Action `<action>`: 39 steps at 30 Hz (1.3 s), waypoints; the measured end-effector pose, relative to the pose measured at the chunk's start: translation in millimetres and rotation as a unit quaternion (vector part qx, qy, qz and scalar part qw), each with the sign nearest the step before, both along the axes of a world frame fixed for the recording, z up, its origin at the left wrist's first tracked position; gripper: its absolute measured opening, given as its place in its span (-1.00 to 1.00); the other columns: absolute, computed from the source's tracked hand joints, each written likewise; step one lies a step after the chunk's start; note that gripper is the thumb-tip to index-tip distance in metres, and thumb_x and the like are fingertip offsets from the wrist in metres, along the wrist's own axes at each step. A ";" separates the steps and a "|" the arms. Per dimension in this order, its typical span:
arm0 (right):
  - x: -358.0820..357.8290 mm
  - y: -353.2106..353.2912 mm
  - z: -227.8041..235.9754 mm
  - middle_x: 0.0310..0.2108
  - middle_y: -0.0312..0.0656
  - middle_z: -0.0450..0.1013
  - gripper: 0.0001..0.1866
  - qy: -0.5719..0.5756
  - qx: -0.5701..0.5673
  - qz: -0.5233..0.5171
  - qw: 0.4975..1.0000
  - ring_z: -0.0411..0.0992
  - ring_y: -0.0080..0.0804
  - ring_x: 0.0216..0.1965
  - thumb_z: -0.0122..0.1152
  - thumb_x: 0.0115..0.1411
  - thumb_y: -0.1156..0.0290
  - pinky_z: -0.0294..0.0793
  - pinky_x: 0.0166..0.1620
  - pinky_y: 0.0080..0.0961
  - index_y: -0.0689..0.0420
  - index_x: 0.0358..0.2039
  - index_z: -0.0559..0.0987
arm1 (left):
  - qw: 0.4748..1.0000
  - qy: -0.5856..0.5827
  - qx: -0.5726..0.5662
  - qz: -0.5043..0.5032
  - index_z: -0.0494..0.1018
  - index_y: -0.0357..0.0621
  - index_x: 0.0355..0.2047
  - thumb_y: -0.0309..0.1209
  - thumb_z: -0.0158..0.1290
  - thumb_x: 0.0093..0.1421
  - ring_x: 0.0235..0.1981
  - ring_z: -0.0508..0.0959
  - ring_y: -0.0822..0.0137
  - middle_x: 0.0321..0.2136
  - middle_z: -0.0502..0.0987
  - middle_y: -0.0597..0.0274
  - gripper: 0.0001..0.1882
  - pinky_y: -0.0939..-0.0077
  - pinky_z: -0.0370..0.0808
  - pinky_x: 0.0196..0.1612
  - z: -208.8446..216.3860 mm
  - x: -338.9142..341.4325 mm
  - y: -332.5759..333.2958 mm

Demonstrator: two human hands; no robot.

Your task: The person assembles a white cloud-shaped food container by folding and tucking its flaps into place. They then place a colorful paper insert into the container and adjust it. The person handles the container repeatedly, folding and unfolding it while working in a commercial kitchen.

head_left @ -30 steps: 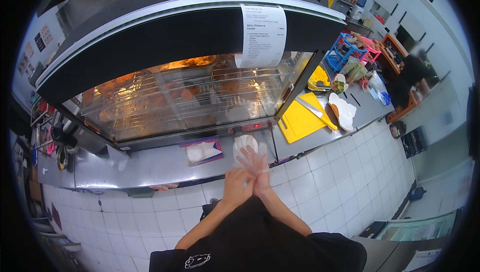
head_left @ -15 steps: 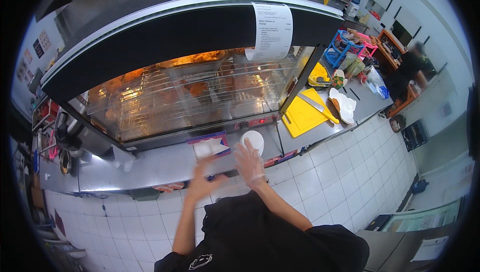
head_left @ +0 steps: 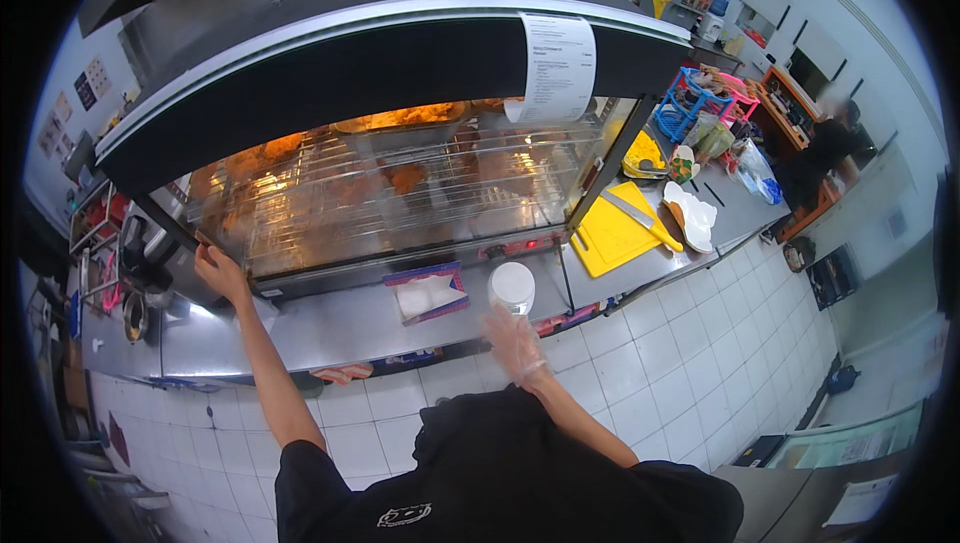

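Standing on the counter [head_left: 320,338] straight ahead in my head-camera feed, the warming cabinet [head_left: 340,83] filled most of the view, its glass front showing wire racks [head_left: 330,193] and a metal tray [head_left: 415,133] heaped with orange-brown food. From my remote seat I had the left hand [head_left: 220,273], bare, out at the cabinet's lower left corner, its fingers bent and up against the dark corner post [head_left: 165,218]; whether they gripped the edge or only rested there, I could not tell. The right hand [head_left: 517,345], in a clear plastic glove, was open with its fingers apart, palm side hard to make out, just in front of a small white scale [head_left: 512,286] with a round top; I could not judge whether the fingertips touched it. Left of that scale lay a patterned box [head_left: 457,278] with something white inside. A long receipt [head_left: 560,68] hung over the cabinet's upper front. On my right, a knife [head_left: 640,219] with a yellow handle lay across a yellow cutting board [head_left: 605,243], and well beyond it a blue basket [head_left: 690,108] stood on the counter.
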State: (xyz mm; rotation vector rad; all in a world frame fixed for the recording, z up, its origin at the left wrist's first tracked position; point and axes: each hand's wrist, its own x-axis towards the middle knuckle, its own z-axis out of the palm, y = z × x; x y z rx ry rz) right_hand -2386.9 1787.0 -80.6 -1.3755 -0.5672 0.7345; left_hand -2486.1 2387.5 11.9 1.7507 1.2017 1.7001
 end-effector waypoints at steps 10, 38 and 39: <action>-4.5 97.1 16.5 0.43 -0.06 0.18 -0.31 -0.087 -0.137 0.142 0.977 0.16 -0.15 0.42 -0.03 0.44 -0.03 0.09 0.42 -0.23 0.07 0.44 0.21 | 0.990 0.079 0.016 -0.113 0.53 -0.23 -0.31 -0.18 0.09 0.34 -0.31 0.60 -0.10 -0.40 0.58 -0.15 -0.68 0.08 0.48 -0.24 36.7 33.1 -96.2; 42.0 302.3 168.9 0.20 0.13 0.39 -0.34 -0.693 -0.270 -0.143 0.653 0.31 0.13 0.26 0.23 0.24 0.24 0.16 0.34 0.07 0.20 0.31 0.34 | 0.870 0.388 0.081 -0.292 0.67 -0.03 -0.49 -0.46 0.15 0.07 -0.35 0.66 0.15 -0.51 0.66 0.13 -0.90 0.17 0.29 -0.10 126.8 143.4 -270.6; 41.7 301.0 169.8 0.20 0.13 0.40 -0.35 -0.691 -0.275 -0.136 0.655 0.31 0.13 0.26 0.23 0.25 0.24 0.16 0.34 0.07 0.19 0.31 0.34 | 0.869 0.391 0.091 -0.288 0.67 -0.03 -0.48 -0.45 0.14 0.07 -0.35 0.66 0.16 -0.51 0.67 0.13 -0.89 0.18 0.28 -0.11 125.1 143.7 -271.2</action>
